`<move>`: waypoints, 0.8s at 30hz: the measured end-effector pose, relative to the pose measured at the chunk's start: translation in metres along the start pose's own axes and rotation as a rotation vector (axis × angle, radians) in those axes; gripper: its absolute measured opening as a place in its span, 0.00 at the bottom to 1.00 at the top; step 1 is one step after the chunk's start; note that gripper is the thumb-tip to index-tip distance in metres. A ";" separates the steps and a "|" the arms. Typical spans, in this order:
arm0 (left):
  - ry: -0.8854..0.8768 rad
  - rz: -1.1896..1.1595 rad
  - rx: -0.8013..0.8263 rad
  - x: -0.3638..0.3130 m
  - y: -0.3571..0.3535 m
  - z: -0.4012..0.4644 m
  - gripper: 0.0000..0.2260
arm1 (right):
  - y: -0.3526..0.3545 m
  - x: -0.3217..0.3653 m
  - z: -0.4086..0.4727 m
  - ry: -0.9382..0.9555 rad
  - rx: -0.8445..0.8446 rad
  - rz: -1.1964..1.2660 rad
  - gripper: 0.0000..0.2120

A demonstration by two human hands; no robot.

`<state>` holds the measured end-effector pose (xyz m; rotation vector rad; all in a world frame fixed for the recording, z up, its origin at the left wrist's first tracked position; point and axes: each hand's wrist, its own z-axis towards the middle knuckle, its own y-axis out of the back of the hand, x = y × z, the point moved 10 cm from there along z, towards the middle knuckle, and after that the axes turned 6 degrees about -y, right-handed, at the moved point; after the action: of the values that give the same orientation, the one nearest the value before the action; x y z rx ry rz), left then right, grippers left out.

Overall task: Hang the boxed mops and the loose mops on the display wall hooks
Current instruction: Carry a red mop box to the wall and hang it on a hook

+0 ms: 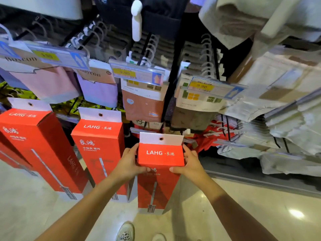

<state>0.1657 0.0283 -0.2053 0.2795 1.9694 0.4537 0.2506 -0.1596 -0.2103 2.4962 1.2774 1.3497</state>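
I see a glossy pale floor (243, 214) with a light glare at four o'clock, and a dark display rack (175, 70) of packaged clothes with yellow price tags (201, 86) at twelve.

A retail shop is shown. Packaged goods are hung on display hooks (206, 54) at twelve o'clock, and yellow price tags (201, 86) are clipped at one o'clock.

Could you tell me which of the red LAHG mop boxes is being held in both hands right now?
The rightmost red box: the left hand and right hand grip its top sides. The middle box and left box are untouched.
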 end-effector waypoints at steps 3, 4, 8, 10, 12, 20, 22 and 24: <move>0.039 -0.015 -0.014 0.005 -0.001 -0.010 0.37 | 0.001 -0.011 -0.006 0.001 0.010 -0.002 0.40; 0.051 -0.037 -0.007 0.006 -0.003 -0.012 0.37 | 0.002 -0.014 -0.009 0.002 0.014 -0.001 0.41; 0.074 -0.006 0.049 0.011 -0.010 -0.019 0.37 | 0.002 -0.022 -0.018 0.003 0.048 0.032 0.40; 0.070 0.036 0.059 0.010 -0.011 -0.024 0.39 | 0.004 -0.026 -0.026 -0.007 0.033 0.035 0.42; 0.036 0.074 0.065 0.006 -0.012 -0.030 0.40 | 0.006 -0.034 -0.035 -0.011 0.008 0.046 0.43; -0.170 0.157 0.118 -0.034 -0.015 -0.069 0.35 | 0.014 -0.050 -0.107 -0.017 -0.155 0.123 0.44; -0.194 0.144 0.146 -0.055 -0.011 -0.086 0.37 | 0.020 -0.043 -0.141 -0.025 -0.203 0.159 0.43; -0.235 0.165 0.178 -0.089 -0.002 -0.106 0.40 | 0.029 -0.035 -0.178 -0.030 -0.261 0.211 0.42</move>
<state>0.1072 -0.0289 -0.0932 0.5851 1.7643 0.3342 0.1332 -0.2617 -0.1124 2.5081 0.7894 1.4079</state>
